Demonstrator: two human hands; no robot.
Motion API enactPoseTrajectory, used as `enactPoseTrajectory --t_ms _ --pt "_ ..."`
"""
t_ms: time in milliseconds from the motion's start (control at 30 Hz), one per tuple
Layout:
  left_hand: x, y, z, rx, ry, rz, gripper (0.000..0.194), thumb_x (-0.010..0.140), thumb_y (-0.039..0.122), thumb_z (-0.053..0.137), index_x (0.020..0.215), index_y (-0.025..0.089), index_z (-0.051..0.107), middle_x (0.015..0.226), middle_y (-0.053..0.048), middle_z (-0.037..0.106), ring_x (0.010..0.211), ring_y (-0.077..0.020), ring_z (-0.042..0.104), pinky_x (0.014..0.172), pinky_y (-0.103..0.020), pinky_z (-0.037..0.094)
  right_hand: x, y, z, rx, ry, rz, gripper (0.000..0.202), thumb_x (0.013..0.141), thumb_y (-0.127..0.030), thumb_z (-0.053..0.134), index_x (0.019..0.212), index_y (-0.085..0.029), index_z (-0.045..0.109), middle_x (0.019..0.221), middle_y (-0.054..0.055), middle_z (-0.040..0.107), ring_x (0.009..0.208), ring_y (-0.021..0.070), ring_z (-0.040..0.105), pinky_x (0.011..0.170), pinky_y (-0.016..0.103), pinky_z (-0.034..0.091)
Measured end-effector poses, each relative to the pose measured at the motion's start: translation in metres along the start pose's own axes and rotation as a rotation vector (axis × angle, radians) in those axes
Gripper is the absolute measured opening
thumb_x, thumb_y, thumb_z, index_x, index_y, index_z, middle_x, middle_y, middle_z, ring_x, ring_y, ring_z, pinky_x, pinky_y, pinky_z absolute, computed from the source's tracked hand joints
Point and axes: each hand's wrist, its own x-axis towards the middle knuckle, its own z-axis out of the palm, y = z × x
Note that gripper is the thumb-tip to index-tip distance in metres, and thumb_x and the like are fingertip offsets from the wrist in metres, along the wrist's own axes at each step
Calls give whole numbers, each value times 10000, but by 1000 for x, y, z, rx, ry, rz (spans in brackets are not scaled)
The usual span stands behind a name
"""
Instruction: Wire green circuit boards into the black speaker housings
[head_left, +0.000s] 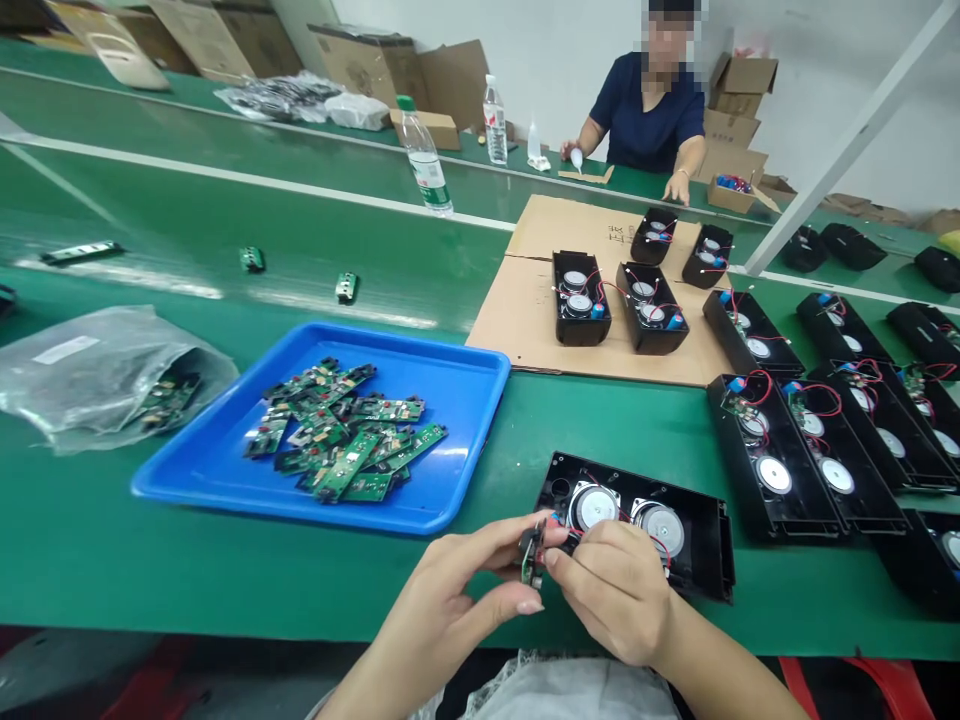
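Note:
My left hand grips a small green circuit board by its edges, holding it on end in front of my body. Close against the board, my right hand is closed in a pinch on a red wire; the wire's tip is mostly hidden by my fingers. Just behind both hands lies a black speaker housing, open side up, with two round silver speakers inside. Red wiring runs across the housing, and my right hand covers part of its near side.
On the left, a blue tray holds a heap of circuit boards beside a clear plastic bag. Several black housings stand at the right and on a cardboard sheet. A co-worker sits opposite, near water bottles.

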Motion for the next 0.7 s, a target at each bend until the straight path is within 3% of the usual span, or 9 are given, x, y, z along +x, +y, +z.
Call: enactPoseTrajectory --t_ms 200,400,533,700 --pt "-1 3 3 49 -22 -11 452 758 161 685 1145 386 621 1058 54 728 839 -132 719 718 -135 548 5 0 -8 43 -106 24 215 914 -65 414 933 -27 625 594 65 565 563 149 436 485 277 353" --pt "-2 -8 7 -112 -1 -5 382 771 247 694 1110 408 626 1005 72 746 842 -132 717 728 -151 550 3 2 -4 76 -60 49 186 910 -65 438 917 -42 622 583 59 580 561 144 453 492 270 389" --pt "0 -11 8 -214 -8 -84 315 759 292 700 1069 330 656 960 23 762 776 -161 723 673 -195 573 6 2 -1 110 -50 73 166 907 -64 450 911 -60 616 590 54 592 558 138 467 492 263 414" --pt "-4 1 -4 -111 24 -265 256 689 323 734 931 264 674 844 -1 768 777 -185 712 695 -218 561 15 4 -29 81 -194 87 176 942 -150 441 1008 -96 595 852 95 657 812 175 573 750 335 507"
